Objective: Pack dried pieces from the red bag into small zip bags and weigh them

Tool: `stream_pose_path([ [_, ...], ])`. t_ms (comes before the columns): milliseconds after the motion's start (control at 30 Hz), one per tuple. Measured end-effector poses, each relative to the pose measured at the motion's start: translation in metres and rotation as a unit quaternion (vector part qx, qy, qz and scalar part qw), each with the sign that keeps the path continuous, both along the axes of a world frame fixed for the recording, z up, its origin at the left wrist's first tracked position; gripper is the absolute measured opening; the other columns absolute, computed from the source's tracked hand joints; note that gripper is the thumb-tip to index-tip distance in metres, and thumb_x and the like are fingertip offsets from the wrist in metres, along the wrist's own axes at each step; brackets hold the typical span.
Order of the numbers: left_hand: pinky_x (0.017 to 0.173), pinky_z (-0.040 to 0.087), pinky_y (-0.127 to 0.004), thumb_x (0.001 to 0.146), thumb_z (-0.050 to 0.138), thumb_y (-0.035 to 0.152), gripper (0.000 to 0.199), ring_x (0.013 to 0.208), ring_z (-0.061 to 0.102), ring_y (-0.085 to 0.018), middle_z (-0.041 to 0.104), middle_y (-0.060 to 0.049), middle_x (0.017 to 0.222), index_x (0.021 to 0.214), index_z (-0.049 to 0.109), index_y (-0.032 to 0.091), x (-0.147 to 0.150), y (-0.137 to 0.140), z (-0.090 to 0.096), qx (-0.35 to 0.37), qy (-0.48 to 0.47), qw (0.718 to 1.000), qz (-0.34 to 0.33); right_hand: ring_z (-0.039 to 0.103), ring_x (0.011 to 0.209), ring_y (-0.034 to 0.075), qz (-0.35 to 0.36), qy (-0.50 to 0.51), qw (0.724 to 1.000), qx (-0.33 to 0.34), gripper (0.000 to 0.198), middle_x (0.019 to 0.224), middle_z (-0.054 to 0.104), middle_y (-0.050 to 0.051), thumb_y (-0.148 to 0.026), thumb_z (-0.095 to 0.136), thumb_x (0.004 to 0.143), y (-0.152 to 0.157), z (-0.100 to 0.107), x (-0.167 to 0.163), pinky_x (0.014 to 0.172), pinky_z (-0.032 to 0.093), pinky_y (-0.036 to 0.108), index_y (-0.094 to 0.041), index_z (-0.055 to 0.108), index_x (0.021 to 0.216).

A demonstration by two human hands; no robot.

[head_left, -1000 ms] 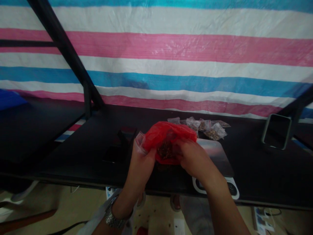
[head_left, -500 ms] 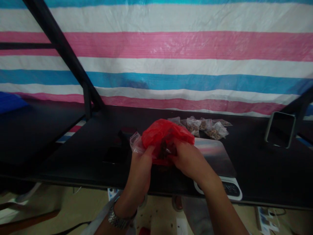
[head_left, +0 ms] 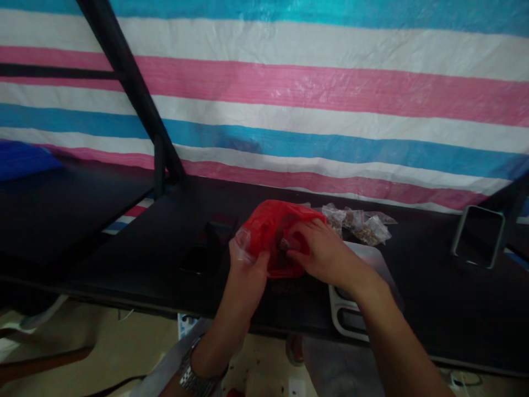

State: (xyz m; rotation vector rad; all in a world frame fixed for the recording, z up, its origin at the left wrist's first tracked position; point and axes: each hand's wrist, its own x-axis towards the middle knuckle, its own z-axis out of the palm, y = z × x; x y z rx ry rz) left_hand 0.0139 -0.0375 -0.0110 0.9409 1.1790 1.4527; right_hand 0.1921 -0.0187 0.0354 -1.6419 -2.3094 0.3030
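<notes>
A red plastic bag (head_left: 268,218) lies with its mouth towards me on the black table. My left hand (head_left: 248,264) grips its left edge, thumb on the rim, and a crumpled clear plastic bag (head_left: 243,242) sticks out by those fingers. My right hand (head_left: 320,251) reaches into the mouth from the right, with fingers curled and the thumb below. Near its fingertips is a small shiny bit with dark contents, too dim to name. A kitchen scale (head_left: 351,322) stands under my right forearm, partly covered by it.
Several small clear zip bags (head_left: 372,230) with brown bits lie behind the scale. A phone (head_left: 479,236) leans at the right. A dark flat object (head_left: 202,259) lies left of the red bag. Black frame bars (head_left: 136,94) rise at the left before a striped sheet (head_left: 289,82).
My right hand has shifted from the bag's right edge further over its mouth, with fingers inside. The left hand keeps its grip. The view has tilted and swung slightly.
</notes>
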Motion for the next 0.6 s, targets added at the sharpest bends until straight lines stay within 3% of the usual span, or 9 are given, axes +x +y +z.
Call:
stream_pose_path([
  [100,0.091,0.06,-0.033,0.077,0.074,0.015,0.047,0.104,0.074,-0.02,0.074,-0.006,0.119,0.12,0.057,0.024,0.002,-0.002,-0.005,-0.024,-0.003,1.0,-0.017,0.064,0.121,0.033,0.061,-0.062,0.994,-0.059,0.023,0.117,0.076,0.012,-0.022,0.076,0.093,0.021,0.009,0.003,0.112,0.04,0.05,-0.017,0.068,0.114],
  [167,0.074,0.061,-0.029,0.075,0.074,0.013,0.051,0.088,0.074,-0.018,0.073,-0.004,0.111,0.121,0.056,0.024,0.005,-0.003,-0.004,-0.059,-0.023,0.998,-0.026,0.068,0.115,0.031,0.093,-0.075,0.989,-0.083,0.024,0.115,0.077,0.012,-0.023,0.076,0.093,0.031,0.015,0.004,0.108,0.044,0.047,-0.018,0.065,0.114],
  [267,0.056,0.054,-0.024,0.072,0.073,0.013,0.056,0.068,0.068,-0.015,0.073,0.0,0.096,0.125,0.058,0.025,0.002,-0.005,0.007,-0.119,-0.114,0.985,-0.057,0.071,0.1,0.026,0.114,-0.015,0.987,-0.117,0.017,0.107,0.076,0.008,-0.029,0.069,0.097,0.034,0.026,0.011,0.091,0.052,0.039,-0.021,0.063,0.111],
  [333,0.058,0.056,-0.025,0.074,0.073,0.016,0.041,0.066,0.066,-0.015,0.073,0.0,0.087,0.113,0.064,0.022,-0.004,-0.006,0.02,-0.125,-0.181,0.972,-0.079,0.071,0.093,0.023,0.109,0.068,0.981,-0.143,0.02,0.103,0.075,0.006,-0.038,0.064,0.101,0.029,0.035,0.019,0.082,0.054,0.036,-0.023,0.062,0.115],
  [433,0.061,0.057,-0.025,0.074,0.073,0.016,0.018,0.064,0.064,-0.013,0.071,-0.001,0.078,0.09,0.064,0.019,-0.016,-0.007,0.036,-0.129,-0.227,0.962,-0.075,0.071,0.1,0.023,0.079,0.168,0.971,-0.149,0.036,0.111,0.075,0.006,-0.052,0.067,0.1,0.016,0.046,0.032,0.086,0.056,0.036,-0.025,0.061,0.122],
  [500,0.061,0.057,-0.024,0.073,0.075,0.013,0.022,0.064,0.065,-0.012,0.073,-0.001,0.083,0.091,0.064,0.02,-0.021,-0.008,0.04,-0.125,-0.238,0.961,-0.059,0.071,0.107,0.024,0.071,0.195,0.966,-0.153,0.04,0.117,0.075,0.007,-0.054,0.071,0.097,0.008,0.052,0.038,0.091,0.057,0.037,-0.025,0.061,0.123],
  [600,0.053,0.052,-0.02,0.072,0.08,0.01,0.04,0.065,0.068,-0.012,0.076,-0.001,0.093,0.106,0.064,0.022,-0.021,-0.01,0.03,-0.109,-0.21,0.971,-0.02,0.071,0.111,0.024,0.09,0.16,0.965,-0.186,0.034,0.12,0.074,0.008,-0.049,0.071,0.099,-0.004,0.061,0.041,0.098,0.055,0.039,-0.024,0.066,0.12],
])
